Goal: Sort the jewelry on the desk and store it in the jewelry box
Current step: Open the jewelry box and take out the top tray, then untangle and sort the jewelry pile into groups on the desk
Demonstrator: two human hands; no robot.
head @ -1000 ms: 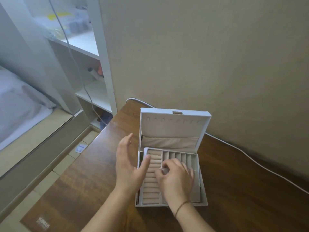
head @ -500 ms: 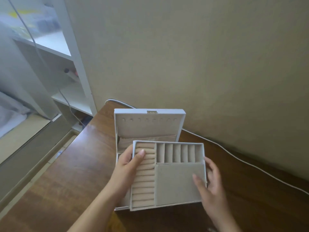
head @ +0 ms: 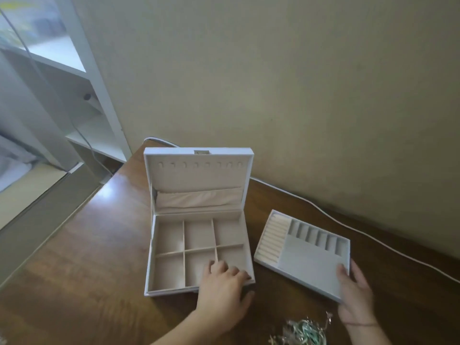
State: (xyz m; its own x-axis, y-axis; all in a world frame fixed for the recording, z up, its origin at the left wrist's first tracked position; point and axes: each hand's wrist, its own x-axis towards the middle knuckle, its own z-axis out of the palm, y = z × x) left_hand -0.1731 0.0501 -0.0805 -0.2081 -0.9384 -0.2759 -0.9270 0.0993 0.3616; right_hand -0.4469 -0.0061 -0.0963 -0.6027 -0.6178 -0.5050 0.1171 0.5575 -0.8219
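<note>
The white jewelry box (head: 150,255) stands open on the wooden desk (head: 87,257), its lid upright and its beige lower compartments bare. My left hand (head: 222,292) grips the box's front right corner, fingers curled over the rim. The removable tray (head: 308,260) with ring rolls and slots lies on the desk to the right of the box. My right hand (head: 354,297) holds the tray's near right corner, thumb on top. A tangle of jewelry (head: 301,332), silvery and pale green, lies at the bottom edge between my arms.
A white cable (head: 323,210) runs along the desk's back by the beige wall. A white shelf unit (head: 99,100) stands to the left beyond the desk's edge, with a floor drop beside it.
Both hands lifted the tray out of the box and my right hand set it down on the desk to the right. My left hand moved onto the box's front corner.
</note>
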